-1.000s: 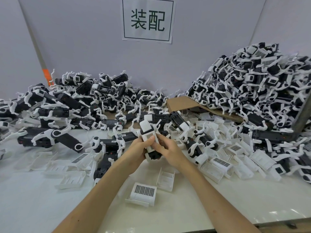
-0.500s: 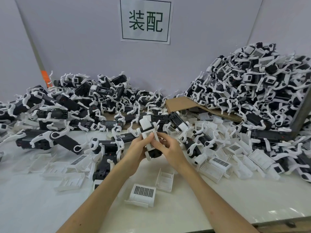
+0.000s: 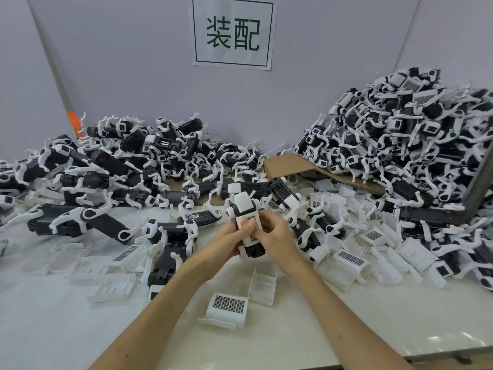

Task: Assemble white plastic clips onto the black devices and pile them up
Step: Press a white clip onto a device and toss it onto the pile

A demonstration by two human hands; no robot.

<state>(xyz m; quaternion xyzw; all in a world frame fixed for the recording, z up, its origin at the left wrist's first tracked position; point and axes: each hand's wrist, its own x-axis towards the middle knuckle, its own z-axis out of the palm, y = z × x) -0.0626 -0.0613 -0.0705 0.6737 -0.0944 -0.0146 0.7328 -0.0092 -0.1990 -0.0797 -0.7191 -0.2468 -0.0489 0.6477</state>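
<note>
Both hands hold one black device [image 3: 253,251] upright above the table's middle, with a white clip [image 3: 245,204] fitted on its front. My left hand [image 3: 226,243] grips it from the left, thumb pressed on the clip's gridded face. From the right, my right hand [image 3: 274,236] curls its fingers round the same device. Two loose white clips lie on the table just below the hands: one with a grid label [image 3: 226,308] and one open side up [image 3: 262,288].
A tall pile of devices with clips [image 3: 405,134] fills the right on a cardboard sheet [image 3: 288,165]. Another heap of black devices [image 3: 128,166] spreads across the back left. Loose white clips [image 3: 349,260] lie at the right and at the left [image 3: 90,265]. The table's front edge [image 3: 426,353] runs below.
The hands and the device have stayed at nearly the same spot; the fingers have shifted slightly on the white clip. The head view has tilted a little.
</note>
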